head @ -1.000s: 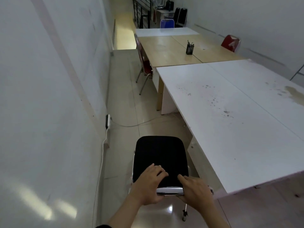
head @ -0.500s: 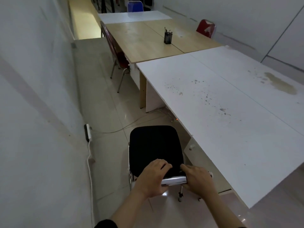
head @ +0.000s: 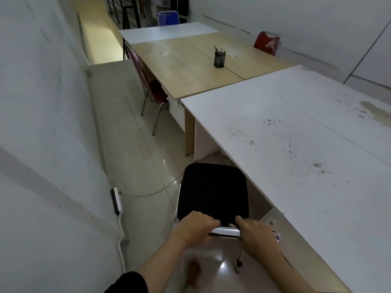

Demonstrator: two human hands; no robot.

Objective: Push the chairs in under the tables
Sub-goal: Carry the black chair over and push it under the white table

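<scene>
A black chair [head: 212, 190] with a chrome frame stands beside the left edge of the white table [head: 296, 157], its right side just under the tabletop's edge. My left hand [head: 195, 226] grips the chrome top bar of the backrest, fingers curled over it. My right hand [head: 257, 233] grips the same bar at its right end. A red chair [head: 153, 89] sits partly under the wooden table [head: 186, 66] farther ahead. Another red chair [head: 267, 43] stands on the far side, and a blue chair [head: 168, 17] at the far end.
A white wall runs close along the left. A power strip [head: 116, 200] with a white cable lies on the tiled floor by the wall. A black pen holder [head: 219, 59] stands on the wooden table. The aisle between wall and tables is narrow.
The black chair has moved forward and right, closer to the white table's edge. My hands have stayed on its backrest bar, and my view has turned a little to the right.
</scene>
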